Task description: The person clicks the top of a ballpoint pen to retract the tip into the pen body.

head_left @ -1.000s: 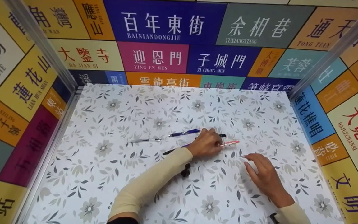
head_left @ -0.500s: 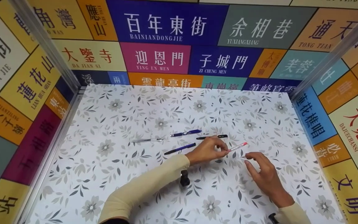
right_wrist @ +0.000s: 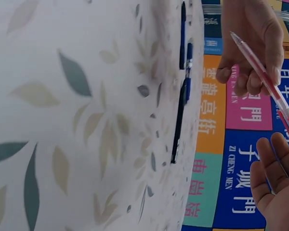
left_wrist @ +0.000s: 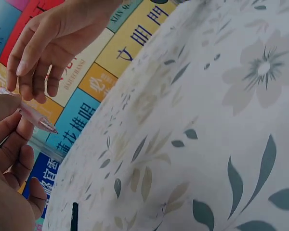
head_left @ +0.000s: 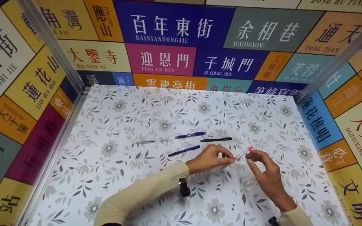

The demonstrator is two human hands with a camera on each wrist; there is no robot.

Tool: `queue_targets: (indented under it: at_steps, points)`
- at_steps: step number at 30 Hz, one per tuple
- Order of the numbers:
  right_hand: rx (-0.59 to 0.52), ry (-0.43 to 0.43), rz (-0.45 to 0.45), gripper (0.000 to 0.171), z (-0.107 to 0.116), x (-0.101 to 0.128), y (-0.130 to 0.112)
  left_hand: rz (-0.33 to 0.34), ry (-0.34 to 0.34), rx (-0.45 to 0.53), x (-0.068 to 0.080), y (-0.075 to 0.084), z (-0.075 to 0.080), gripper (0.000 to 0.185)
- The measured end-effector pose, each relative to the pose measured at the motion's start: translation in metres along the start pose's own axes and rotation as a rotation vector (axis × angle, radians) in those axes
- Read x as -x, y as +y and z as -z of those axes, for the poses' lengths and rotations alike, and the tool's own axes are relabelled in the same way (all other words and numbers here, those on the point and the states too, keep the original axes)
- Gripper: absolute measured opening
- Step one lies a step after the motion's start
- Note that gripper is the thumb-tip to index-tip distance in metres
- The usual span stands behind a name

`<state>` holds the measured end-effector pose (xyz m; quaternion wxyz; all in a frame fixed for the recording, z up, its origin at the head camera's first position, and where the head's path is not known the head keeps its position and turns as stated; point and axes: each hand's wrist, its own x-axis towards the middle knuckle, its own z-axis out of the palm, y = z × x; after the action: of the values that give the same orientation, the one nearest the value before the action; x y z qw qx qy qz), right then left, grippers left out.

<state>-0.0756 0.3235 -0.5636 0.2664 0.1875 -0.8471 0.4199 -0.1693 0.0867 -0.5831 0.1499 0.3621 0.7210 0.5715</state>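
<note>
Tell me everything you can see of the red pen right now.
The red pen is slim, with a clear pinkish barrel, a red end and a fine tip, seemingly plastic. It is lifted off the table, tilted. The left hand pinches one end in its fingertips; the right hand is at the red end, though actual touch is unclear.

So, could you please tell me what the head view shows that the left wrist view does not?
Only the head view shows all four pens lying on the floral tabletop: the clear pen, two blue pens and the black pen, plus both cream sleeves and the sign-covered walls on three sides. Only the left wrist view shows the red pen's bare writing tip close up, lifted off the surface. Both show the left hand pinching the red pen and the right hand beside its other end.
</note>
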Motion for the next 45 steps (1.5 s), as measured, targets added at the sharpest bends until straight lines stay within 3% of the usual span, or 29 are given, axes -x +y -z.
queue_targets:
  at_steps: [10, 17, 28, 38, 45]
  points:
    - [-0.174, -0.011, -0.082, 0.062, 0.001, -0.009, -0.018, -0.005, 0.042, 0.054, 0.012, 0.013, 0.001, 0.016]
    - [-0.257, -0.040, -0.052, 0.069, 0.002, -0.019, -0.033, -0.017, 0.112, 0.153, 0.021, 0.024, 0.003, 0.017]
    - [-0.307, -0.036, 0.040, 0.070, -0.014, -0.036, -0.047, -0.050, 0.216, 0.186, 0.038, 0.040, 0.012, 0.019]
    - [-0.287, -0.132, 0.061, 0.071, -0.023, -0.053, -0.059, -0.089, 0.245, 0.191, 0.050, 0.043, 0.012, 0.016]
    - [-0.279, -0.123, 0.112, 0.075, -0.031, -0.057, -0.057, -0.090, 0.257, 0.195, 0.056, 0.044, 0.015, 0.018]
